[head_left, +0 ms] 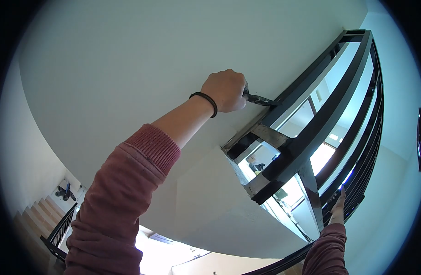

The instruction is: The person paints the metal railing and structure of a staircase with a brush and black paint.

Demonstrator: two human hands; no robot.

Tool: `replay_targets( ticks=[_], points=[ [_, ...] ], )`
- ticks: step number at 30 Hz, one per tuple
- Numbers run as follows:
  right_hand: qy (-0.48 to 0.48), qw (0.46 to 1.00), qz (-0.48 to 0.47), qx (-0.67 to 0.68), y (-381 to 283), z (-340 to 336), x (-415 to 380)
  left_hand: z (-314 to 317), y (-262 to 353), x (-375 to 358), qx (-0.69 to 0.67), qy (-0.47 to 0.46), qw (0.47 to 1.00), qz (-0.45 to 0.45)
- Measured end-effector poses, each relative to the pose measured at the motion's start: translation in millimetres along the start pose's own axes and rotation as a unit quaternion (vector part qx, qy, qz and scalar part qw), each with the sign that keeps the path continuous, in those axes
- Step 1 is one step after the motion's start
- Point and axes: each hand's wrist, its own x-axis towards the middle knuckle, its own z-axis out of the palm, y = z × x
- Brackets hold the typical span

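Observation:
My left hand (225,90), closed in a fist, grips a dark, paint-smeared brush (262,100). The brush's far end meets the black metal bar (290,98) that runs along the white wall. Over at the right, my right hand (338,210) is at the black railing (327,107), its fingers against a bar and partly hidden. Nearer the railing's lower end, a short grey crosspiece (270,135) and a bar end (257,185) show bare, patchy surfaces beside glossy black ones.
A smooth white wall (128,68) fills the middle and left. Stairs (43,213) with a black handrail (59,233) descend at lower left, with dark items (66,192) on the floor beyond. Bright windows (321,158) show between the bars.

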Motion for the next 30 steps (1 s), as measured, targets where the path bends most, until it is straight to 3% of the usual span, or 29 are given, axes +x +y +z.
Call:
replay_targets(
  ticks=[17, 26, 30],
  points=[
    [0.006, 1.0, -0.005, -0.008, -0.8, 1.8, -3.4, -0.4, -8.6, -30.3, -0.008, -0.006, 1.0, 0.005],
    [0.012, 1.0, 0.001, -0.024, -2.6, 2.7, -4.6, -9.5, -12.8, -48.2, -0.033, -0.057, 0.998, -0.006],
    [0.027, 0.998, -0.004, -0.059, -5.2, 4.0, -9.4, -11.8, -22.8, -49.6, -0.061, 0.002, 0.998, 0.017]
  ],
)
